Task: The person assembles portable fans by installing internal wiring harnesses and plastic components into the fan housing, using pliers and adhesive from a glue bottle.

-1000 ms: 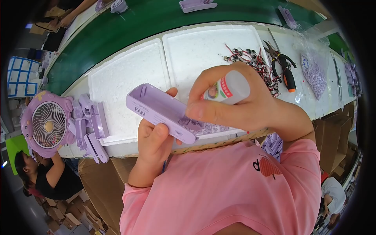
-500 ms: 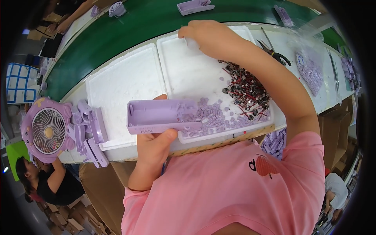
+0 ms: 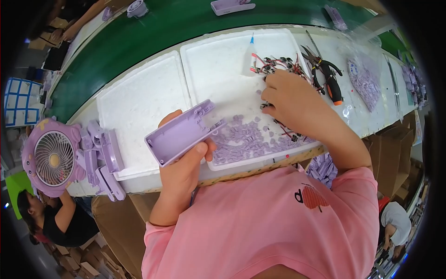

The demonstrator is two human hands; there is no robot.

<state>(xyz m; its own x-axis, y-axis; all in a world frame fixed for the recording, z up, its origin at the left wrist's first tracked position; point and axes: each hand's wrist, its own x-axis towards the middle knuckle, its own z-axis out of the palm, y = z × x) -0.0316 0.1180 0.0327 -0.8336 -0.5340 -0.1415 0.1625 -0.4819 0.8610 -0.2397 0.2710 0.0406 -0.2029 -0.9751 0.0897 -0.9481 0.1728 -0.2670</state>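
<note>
My left hand [image 3: 183, 169] grips an open lilac plastic shell [image 3: 179, 132], a shallow trough tilted up to the right, with notched walls at its far right end. My right hand [image 3: 290, 97] is bent over the heap of small black parts with red and black wires [image 3: 283, 63]. Its fingers are curled among them; whether a part is pinched there is hidden. Beyond that hand stands a whitish bottle with a thin blue tip [image 3: 251, 53]. Many small lilac plastic pieces [image 3: 241, 139] are spread over the near side of the white tray [image 3: 218, 60].
Another white tray [image 3: 144, 93] lies to the left. A lilac fan [image 3: 53, 160] and several lilac shells [image 3: 109, 156] are at the left end. Pliers [image 3: 316, 69], an orange-black screwdriver [image 3: 333, 90] and a bag of lilac pieces [image 3: 364, 83] lie right. A green belt [image 3: 176, 21] runs behind.
My right hand has come back from the tray's far side to the wired parts, uncovering the bottle and tools. My left hand has tilted the shell, raising its right end off the small pieces.
</note>
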